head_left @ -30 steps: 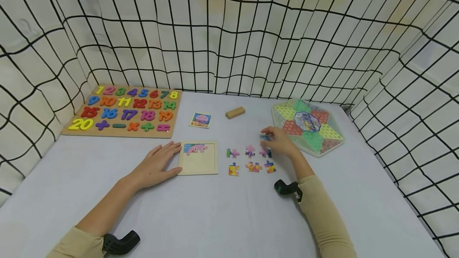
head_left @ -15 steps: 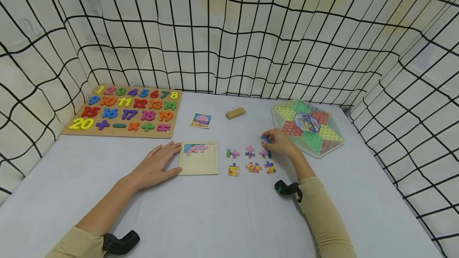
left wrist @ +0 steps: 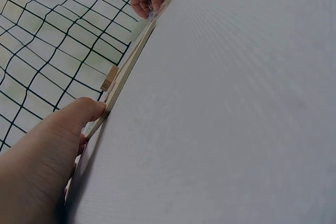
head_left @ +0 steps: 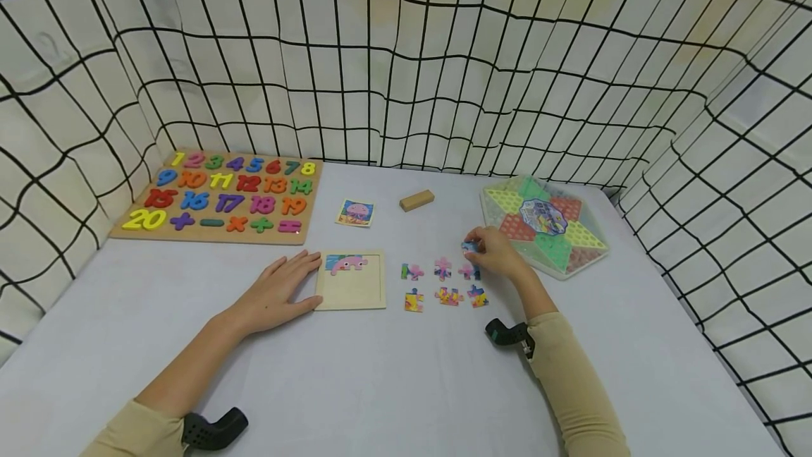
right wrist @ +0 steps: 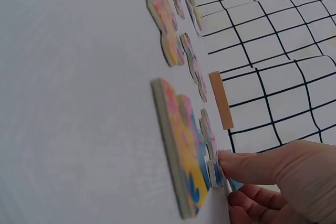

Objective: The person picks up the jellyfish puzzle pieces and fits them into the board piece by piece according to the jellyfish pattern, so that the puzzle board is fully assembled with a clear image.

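My left hand (head_left: 273, 295) lies with its fingers stretched at the left edge of a shallow wooden puzzle tray (head_left: 352, 296); the left wrist view has the thumb (left wrist: 94, 108) against that edge. A few joined pieces (head_left: 345, 264), blue and pink, fill the tray's upper left. To the right, my right hand (head_left: 496, 254) pinches a blue jigsaw piece (head_left: 469, 247) between thumb and fingers, low over the table, the piece partly hidden by them. Several loose jigsaw pieces (head_left: 449, 296) lie in two rows between tray and right hand.
Behind the tray are a small picture card (head_left: 355, 212) and a wooden block (head_left: 416, 200). A number board (head_left: 216, 192) stands at the back left, a hexagonal game box (head_left: 555, 224) at the back right. Black netting (head_left: 406, 62) borders the table.
The right thumb and fingers have come together on the blue jigsaw piece, which they stood apart over a second ago. The left hand and tray have stayed put.
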A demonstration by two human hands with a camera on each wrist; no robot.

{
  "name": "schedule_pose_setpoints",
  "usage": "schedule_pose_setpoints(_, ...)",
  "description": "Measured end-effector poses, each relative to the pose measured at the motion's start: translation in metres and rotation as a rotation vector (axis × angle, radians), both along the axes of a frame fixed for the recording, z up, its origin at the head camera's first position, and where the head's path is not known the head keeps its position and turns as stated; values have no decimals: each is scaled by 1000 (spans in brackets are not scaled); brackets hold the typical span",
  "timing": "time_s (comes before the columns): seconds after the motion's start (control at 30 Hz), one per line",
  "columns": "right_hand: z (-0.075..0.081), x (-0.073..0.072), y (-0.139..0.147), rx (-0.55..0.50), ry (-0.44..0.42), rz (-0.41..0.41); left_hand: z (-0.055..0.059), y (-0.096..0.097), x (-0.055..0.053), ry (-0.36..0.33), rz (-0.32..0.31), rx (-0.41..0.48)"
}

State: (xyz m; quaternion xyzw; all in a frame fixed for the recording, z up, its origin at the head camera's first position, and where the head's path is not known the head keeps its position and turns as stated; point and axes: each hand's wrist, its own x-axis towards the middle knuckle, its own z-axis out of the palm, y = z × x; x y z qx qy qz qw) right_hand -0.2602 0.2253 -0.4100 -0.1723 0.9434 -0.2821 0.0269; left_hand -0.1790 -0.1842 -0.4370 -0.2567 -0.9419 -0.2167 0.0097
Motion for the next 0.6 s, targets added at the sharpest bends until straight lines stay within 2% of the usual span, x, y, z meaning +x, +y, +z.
schedule_pose_setpoints(0.3,0,-1,-1,-15,-5,-20,0,0,0,-3,-1,-3)
schedule_pose_setpoints(0.6,1,-2,-7,-51,-23,-83,-1,0,0,-2,-1,-4)
